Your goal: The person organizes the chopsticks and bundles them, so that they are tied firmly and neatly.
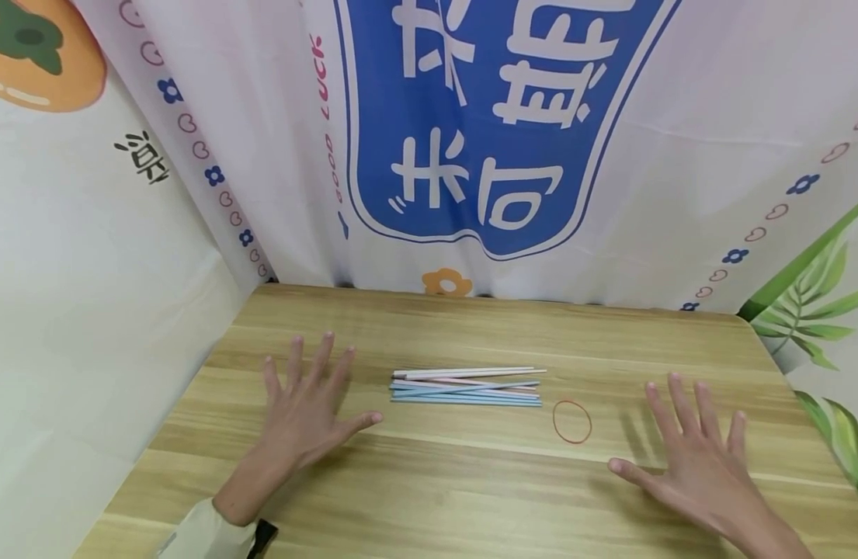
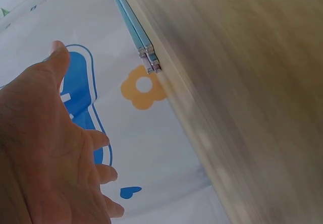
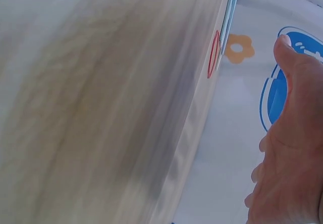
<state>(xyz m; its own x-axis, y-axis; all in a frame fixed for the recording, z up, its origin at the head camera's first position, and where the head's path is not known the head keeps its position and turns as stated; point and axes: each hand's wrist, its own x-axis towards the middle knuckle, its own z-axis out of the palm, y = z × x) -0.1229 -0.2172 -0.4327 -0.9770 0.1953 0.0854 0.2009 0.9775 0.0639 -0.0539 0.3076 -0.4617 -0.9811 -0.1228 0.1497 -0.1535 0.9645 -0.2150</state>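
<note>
Centrally placed between two spread hands, a loose bundle of sticks (image 1: 463, 388) lies on the table. The left hand (image 1: 303, 419), at lower left of the frame, has all its fingers fanned wide, thumb pointing toward the sticks. The right hand (image 1: 704, 470), at lower right, is likewise splayed, its thumb aimed at the red band (image 1: 554, 419). Whether either palm touches the table cannot be told. The sticks are slender and straight, in white, pink and pale blue, some crossing at slight angles; patterned silvery ends show at upper centre of the left wrist view. The band, thin and nearly round, lies flat just beside their right ends. A pale sleeve (image 1: 201, 536) covers the left forearm. The table (image 1: 470, 497) has a yellowish wood grain and rounded far corners. Behind it hangs a softly creased white cloth (image 1: 645, 233), bearing at top centre a blue panel (image 1: 481, 124) with the white characters 未来可期. To the panel's left, "GOOD LUCK" runs upward. An orange flower (image 1: 432, 281) is printed below; an orange fruit (image 1: 79, 62) fills the upper left, and green leaves (image 1: 827, 283) the right edge.
</note>
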